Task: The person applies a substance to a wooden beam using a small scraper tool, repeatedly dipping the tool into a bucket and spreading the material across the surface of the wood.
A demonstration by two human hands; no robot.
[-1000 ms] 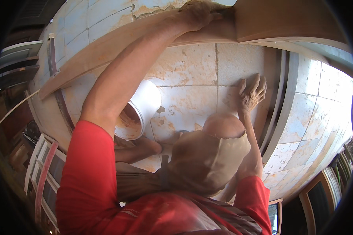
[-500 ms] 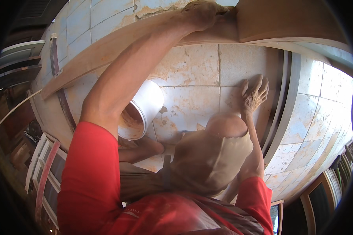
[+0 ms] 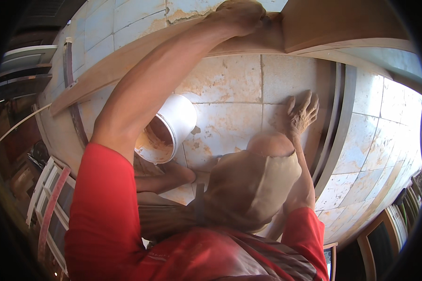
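**Hands on a curved wooden frame over a tiled floor**

Pale square floor tiles point(image 3: 229, 89), stained with patches of tan paste and crossed by dark grout lines, fill the background. Across them lies a long curved wooden frame point(image 3: 126, 61), light brown with a smooth, dusty face; it runs from the left of the tiles up to the top of the view, where it meets a broader wooden panel point(image 3: 333, 23) at a visible joint. The left hand point(image 3: 239, 16), coated in tan dust, rests on top of the frame right at that joint, fingers curled down over the wood; whether it grips the frame or only presses on it cannot be told. The right hand point(image 3: 301, 112), equally dusty, lies flat and spread on the tiles below the frame, well apart from it, holding nothing, beside a dark curved strip point(image 3: 335, 122). Below the frame, under the left forearm, a white bucket point(image 3: 171, 126) lies tipped on its side, its mouth showing tan paste smeared inside. A bare foot point(image 3: 171, 175) rests on the tiles just below the bucket. Both sleeves are red.
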